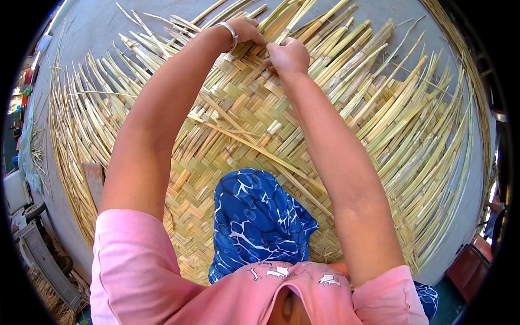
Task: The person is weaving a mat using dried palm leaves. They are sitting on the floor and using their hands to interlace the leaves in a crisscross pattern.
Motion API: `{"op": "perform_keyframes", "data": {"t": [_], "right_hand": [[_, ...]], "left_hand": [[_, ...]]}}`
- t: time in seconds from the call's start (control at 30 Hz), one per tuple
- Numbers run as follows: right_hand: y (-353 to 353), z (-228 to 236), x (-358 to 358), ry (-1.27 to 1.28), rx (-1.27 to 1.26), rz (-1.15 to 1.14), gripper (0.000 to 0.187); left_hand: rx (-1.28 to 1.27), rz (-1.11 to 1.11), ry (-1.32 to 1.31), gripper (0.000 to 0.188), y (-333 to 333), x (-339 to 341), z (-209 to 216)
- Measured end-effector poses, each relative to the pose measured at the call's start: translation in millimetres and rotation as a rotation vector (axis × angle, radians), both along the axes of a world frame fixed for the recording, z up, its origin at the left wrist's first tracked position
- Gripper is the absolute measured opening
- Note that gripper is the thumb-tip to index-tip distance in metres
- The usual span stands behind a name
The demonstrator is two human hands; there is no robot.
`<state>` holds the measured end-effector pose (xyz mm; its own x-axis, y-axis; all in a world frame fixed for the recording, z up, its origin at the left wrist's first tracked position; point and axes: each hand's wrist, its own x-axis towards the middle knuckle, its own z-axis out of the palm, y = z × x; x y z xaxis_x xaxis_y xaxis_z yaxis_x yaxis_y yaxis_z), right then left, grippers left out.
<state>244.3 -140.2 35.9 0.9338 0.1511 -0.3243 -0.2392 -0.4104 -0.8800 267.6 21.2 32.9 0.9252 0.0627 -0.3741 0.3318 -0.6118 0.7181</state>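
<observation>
A large woven mat [203, 208] of split cane, pale green and straw-yellow, spreads under me, its loose strip ends fanning out along the far and side edges. At the far edge of the weave, my left hand [246, 31], with a silver bangle at its wrist, has its fingers bent down closed around a cane strip. Close beside it, my right hand [290, 57] is curled with thumb and fingers pinched on a strip. A wide tan strip [279, 26] runs away between the two hands. Their fingertips are partly hidden among the strips.
Several loose thin strips [260, 149] lie crossed over the mat. My knee under blue patterned cloth [254, 216] rests on the weave. Grey floor [86, 35] surrounds the mat. A dark red chair-like object [468, 271] stands at right, a grey metal frame [47, 265] at left.
</observation>
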Motion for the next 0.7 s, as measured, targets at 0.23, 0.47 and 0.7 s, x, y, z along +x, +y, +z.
{"op": "perform_keyframes", "data": {"t": [0.23, 0.47, 0.7], "right_hand": [[2, -1, 2, 0.010, -0.053, -0.006, 0.019], [0, -4, 2, 0.011, -0.007, -0.007, 0.014], [1, -5, 0, -0.025, -0.009, -0.014, 0.021]], "left_hand": [[-0.245, 0.020, 0.066, 0.027, 5, -6, 0], [0.261, -0.124, -0.164, 0.027, 1, 0, -10], [0.189, -0.007, -0.246, 0.033, -2, -8, -15]]}}
